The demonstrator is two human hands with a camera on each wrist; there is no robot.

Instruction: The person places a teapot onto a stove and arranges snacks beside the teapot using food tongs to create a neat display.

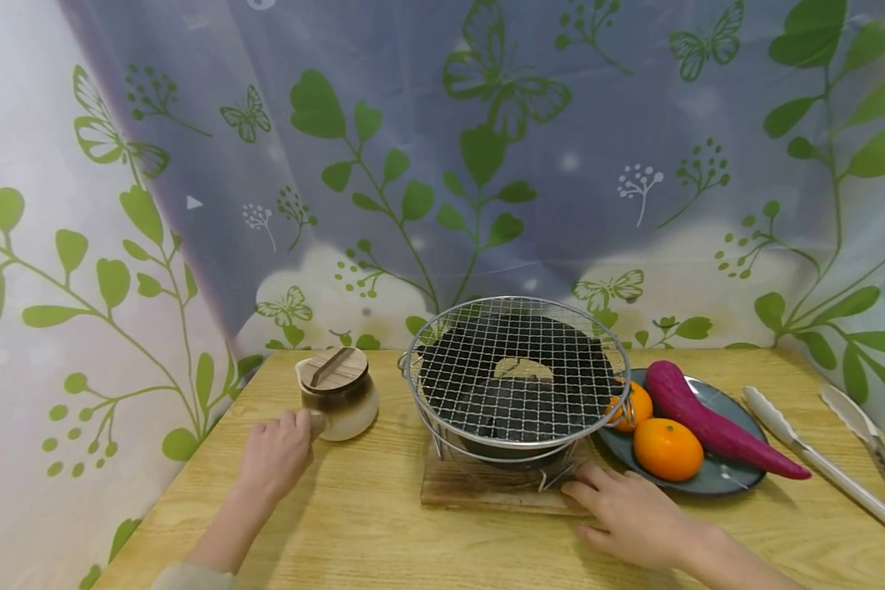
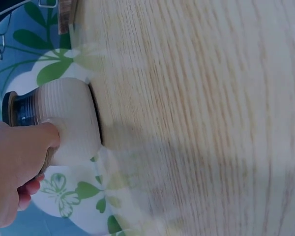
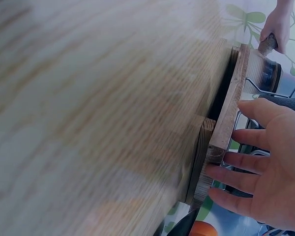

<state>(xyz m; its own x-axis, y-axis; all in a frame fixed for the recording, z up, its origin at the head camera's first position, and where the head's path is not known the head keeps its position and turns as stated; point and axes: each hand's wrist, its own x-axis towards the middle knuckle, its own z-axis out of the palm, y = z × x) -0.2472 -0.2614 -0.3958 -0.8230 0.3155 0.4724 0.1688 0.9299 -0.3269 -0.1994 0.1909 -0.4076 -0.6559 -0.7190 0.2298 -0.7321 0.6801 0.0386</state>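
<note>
A small ceramic teapot (image 1: 341, 406), cream below and brown above, stands at the left of the table under a wooden lid (image 1: 335, 369). My left hand (image 1: 279, 449) grips its side handle (image 3: 268, 44), thumb along the top in the left wrist view. Centre table, a dark stove (image 1: 487, 447) sits on a wooden base (image 1: 457, 489), with a round wire grill rack (image 1: 519, 369) over it. My right hand (image 1: 627, 512) is at the base's front right corner, its extended fingers (image 3: 241, 162) against the wood edge in the right wrist view.
Right of the stove, a dark blue plate (image 1: 730, 479) holds two orange fruits (image 1: 668, 449) and a long purple sweet potato (image 1: 715, 422). Metal tongs (image 1: 833, 463) lie at the far right. A leaf-patterned curtain (image 1: 428, 147) hangs behind the table.
</note>
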